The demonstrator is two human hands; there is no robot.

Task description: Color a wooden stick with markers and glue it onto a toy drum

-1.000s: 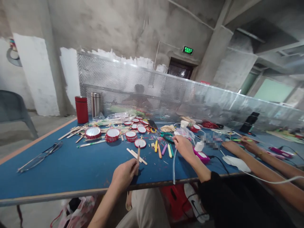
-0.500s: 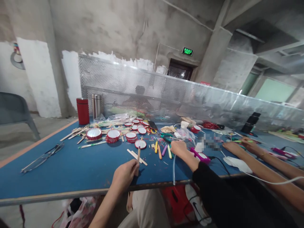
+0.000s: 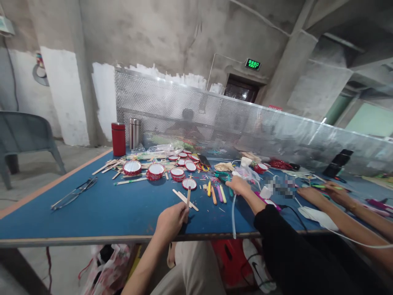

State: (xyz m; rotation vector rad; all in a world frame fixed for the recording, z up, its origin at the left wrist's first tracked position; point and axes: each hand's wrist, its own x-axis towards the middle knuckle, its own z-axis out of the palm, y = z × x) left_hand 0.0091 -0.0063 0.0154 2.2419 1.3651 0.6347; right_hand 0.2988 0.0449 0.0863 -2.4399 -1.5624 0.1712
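Note:
My left hand is closed near the front of the table, holding a wooden craft stick upright. The stick's dark-tipped top overlaps a small red-rimmed white disc in the view; I cannot tell if they touch. Two loose craft sticks lie just behind this hand. My right hand, in a black sleeve, reaches farther back with its fingers closed on teal-handled pliers. Left of it lie orange, yellow, purple and pale-green sticks. A clear strip hangs down below the right hand.
Red-rimmed discs and wooden sticks are heaped at the back left. A red flask and a steel flask stand behind. Glasses lie left. A co-worker's hands and a white cable are at right. A perforated metal screen borders the back.
The view has swung left, so everything sits farther right. My right hand has moved a little forward onto the pliers. My left hand keeps the craft stick upright.

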